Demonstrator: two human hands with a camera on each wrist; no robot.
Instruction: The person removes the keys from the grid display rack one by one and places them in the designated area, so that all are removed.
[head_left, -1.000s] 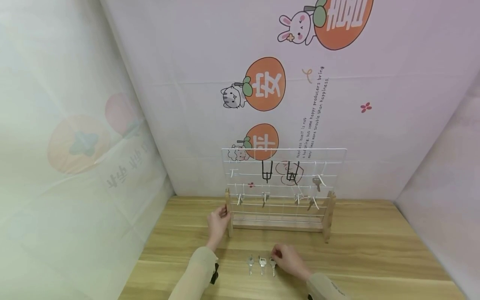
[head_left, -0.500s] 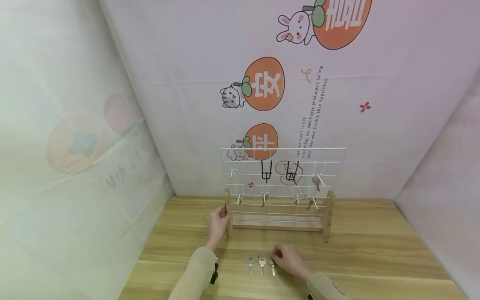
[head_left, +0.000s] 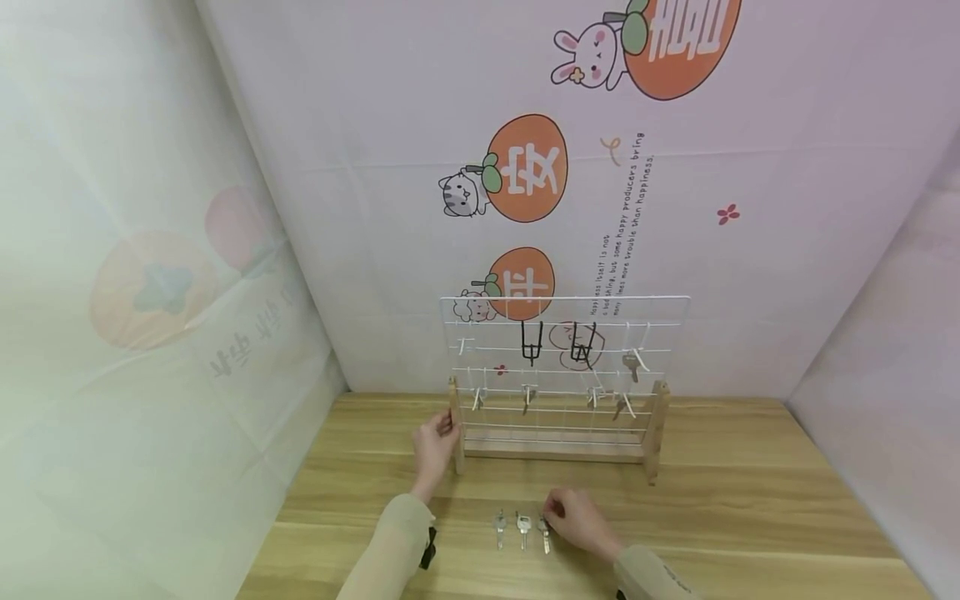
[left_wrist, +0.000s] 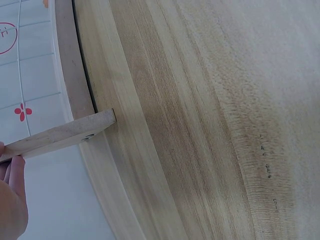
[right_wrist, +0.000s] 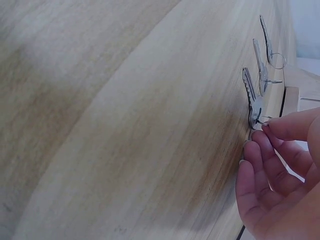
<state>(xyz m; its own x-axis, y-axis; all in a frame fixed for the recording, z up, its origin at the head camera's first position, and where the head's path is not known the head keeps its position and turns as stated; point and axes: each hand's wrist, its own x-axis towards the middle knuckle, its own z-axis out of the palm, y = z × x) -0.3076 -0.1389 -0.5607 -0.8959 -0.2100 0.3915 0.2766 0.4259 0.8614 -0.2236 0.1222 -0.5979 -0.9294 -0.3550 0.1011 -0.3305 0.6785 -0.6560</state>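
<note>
Gripping the left pale wooden post [head_left: 461, 455] of a white wire-grid rack [head_left: 566, 297] with my left hand [head_left: 435, 446], head view. My right hand [head_left: 577, 518] is at the rightmost silver metal key [head_left: 545, 536] on the light wood-grain table [head_left: 750, 500]; two matching silver keys [head_left: 523, 531] lie beside it. Versus a second ago: hands basically same spots, that key slightly turned; I'd judge the grip is settling, key not lifted clear. No bins or boxes seen; the rack's white hooks carry keys [head_left: 632, 365], black wire hooks [head_left: 532, 342] sit above.

Left wrist view: fingers and thumb curled on the post.

Right wrist view: thumb and index pinch the key's thin metal ring [right_wrist: 266, 121], other fingers loosely bent. Can't tell if its tip touches wood.
</note>
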